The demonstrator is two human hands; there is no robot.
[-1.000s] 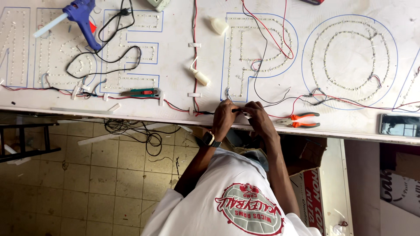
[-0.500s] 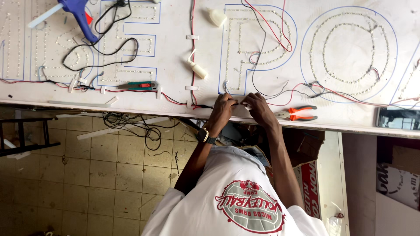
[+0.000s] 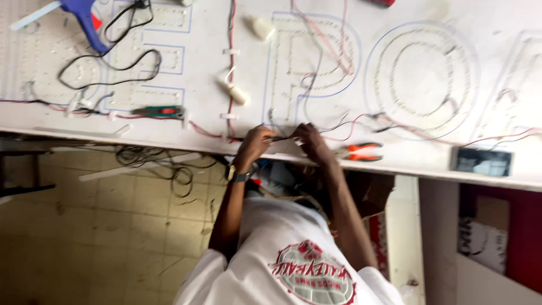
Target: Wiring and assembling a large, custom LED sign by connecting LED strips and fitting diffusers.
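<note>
We've got the big white sign board (image 3: 429, 152) laid flat, and its outlined letters (image 3: 420, 79) look fully studded with little lights, but the red and black wiring (image 3: 316, 39) trails loose all over it. The blue glue gun (image 3: 84, 17) and orange pliers (image 3: 361, 151) lie idle. At the near edge, our left hand (image 3: 254, 144) and right hand (image 3: 310, 141) pinch thin wire ends (image 3: 280, 137) between closed fingertips.
</note>
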